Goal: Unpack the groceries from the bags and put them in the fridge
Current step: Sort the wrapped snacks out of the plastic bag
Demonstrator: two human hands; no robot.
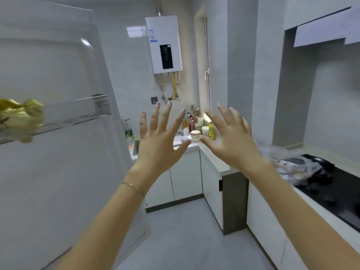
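Glossy white fridge door [58,133], crinkled clear plastic bag [288,162], glossy black hob [335,195]

— Bright enough?
— Yes. Even, cool, whitish light all over, with soft, faint shadows. It is palest by the narrow window [206,61] in the upper centre.
— Any glare?
— A white patch on the wall tile [136,31] left of upper centre, and a small highlight on the fridge door [85,42] at upper left.
— Sharpness?
— Soft overall. The right hand [233,139] is smeared by motion; the left hand [157,141] is a little crisper. The clear bag [292,162] at right and the yellow bag [21,117] at the left edge are blurred past detail.
— Edges?
— Wide-angle bending. The fridge door bows, and the hood [321,30] at upper right leans inward.
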